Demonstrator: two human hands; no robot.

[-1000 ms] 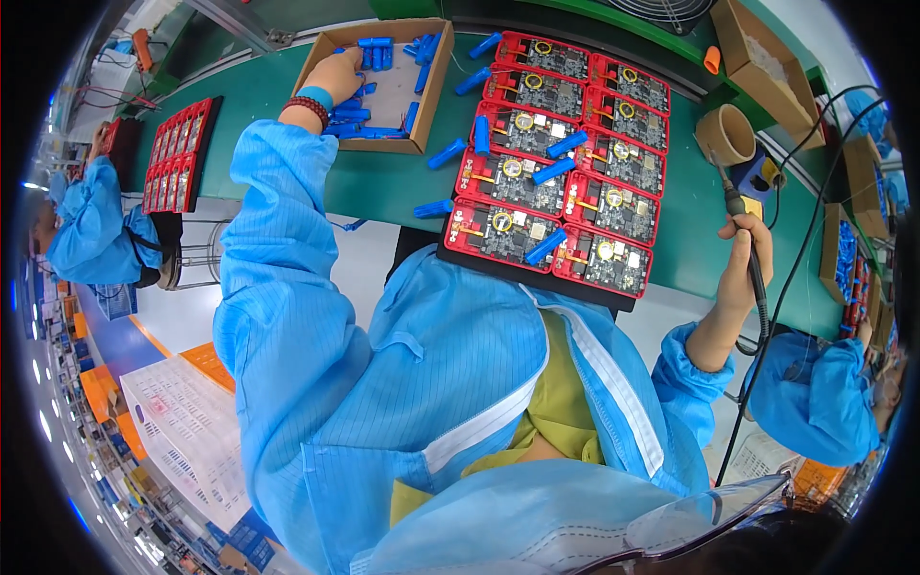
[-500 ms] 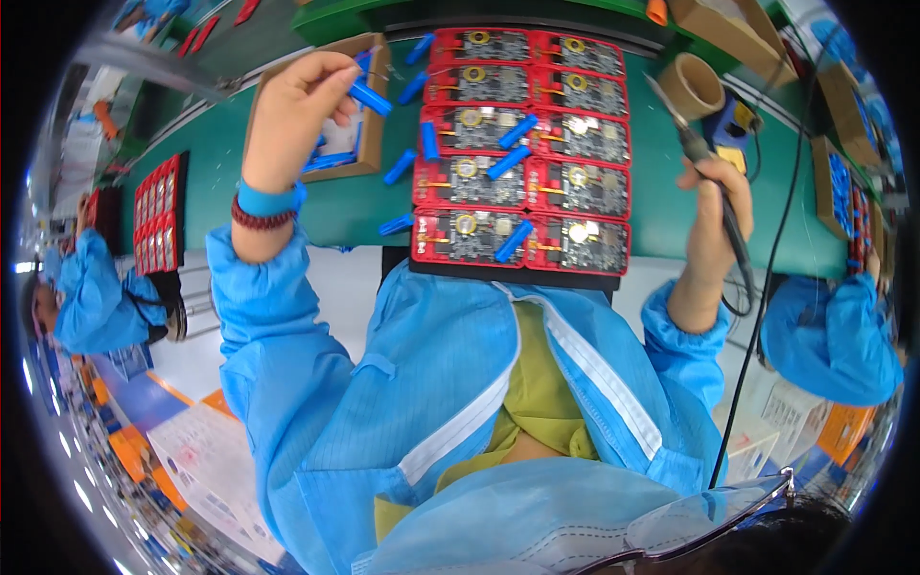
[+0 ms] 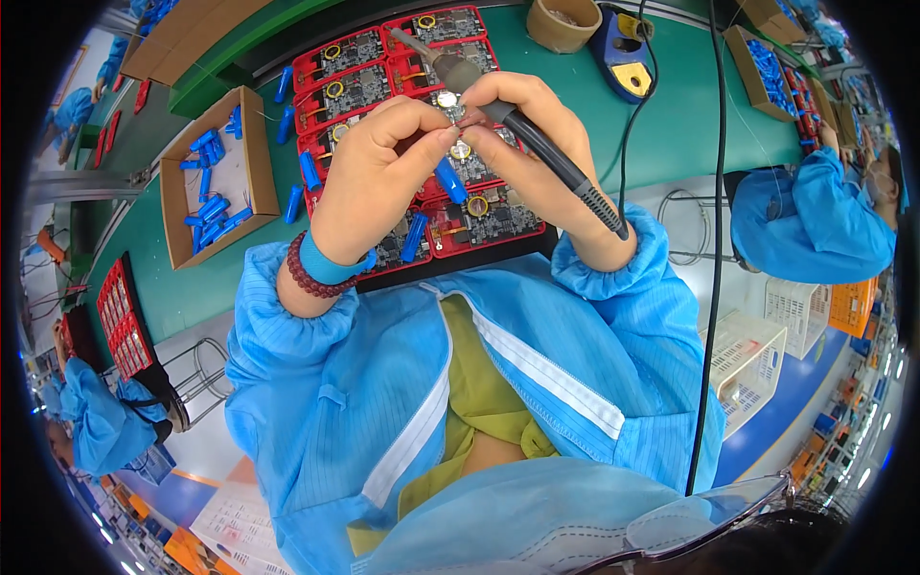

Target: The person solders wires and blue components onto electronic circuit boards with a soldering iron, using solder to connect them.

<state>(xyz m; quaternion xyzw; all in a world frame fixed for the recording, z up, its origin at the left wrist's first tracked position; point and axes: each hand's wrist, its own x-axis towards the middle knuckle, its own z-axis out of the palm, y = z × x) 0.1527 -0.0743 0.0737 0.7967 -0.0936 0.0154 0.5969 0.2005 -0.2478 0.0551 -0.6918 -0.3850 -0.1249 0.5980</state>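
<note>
Over the circuit boards (image 3: 498,218) in their red trays, both my hands meet at the fingertips. My left hand (image 3: 379,177) is closed in a pinch on the thin leads of a blue cylindrical battery (image 3: 450,180), which hangs below the fingers. A soldering iron (image 3: 548,149) lies across my right hand (image 3: 541,153), its tip pointing up and left over the boards. That hand's thumb and forefinger also pinch at the leads, partly hidden. Another blue battery (image 3: 415,237) rests on the near boards, and several more lie along the trays' left side.
A cardboard box (image 3: 172,206) of blue batteries stands at left. Behind on the right are a brown round tub (image 3: 565,24) and a blue iron stand (image 3: 613,57) with a yellow sponge. A black cable (image 3: 714,240) hangs at right. Co-workers (image 3: 815,220) sit on both sides.
My left hand has come right with a battery, and my right hand has come left with the soldering iron, so they now meet over the boards. The view has turned and shifted.
</note>
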